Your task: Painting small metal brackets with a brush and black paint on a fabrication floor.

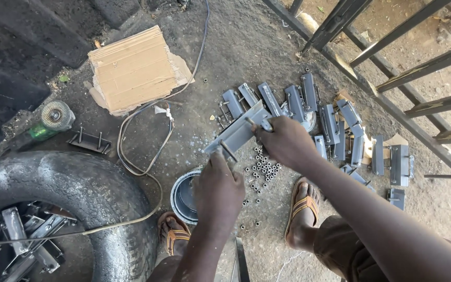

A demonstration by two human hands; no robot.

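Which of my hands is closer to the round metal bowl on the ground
Left. The left hand is right beside the round metal bowl, overlapping its rim in the head view. The right hand is farther up and to the right, gripping the grey metal bracket.

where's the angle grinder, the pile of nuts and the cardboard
angle grinder (45,124): head view, on its green body
pile of nuts (263,169): head view, middle of the heap
cardboard (134,68): head view, top sheet's centre
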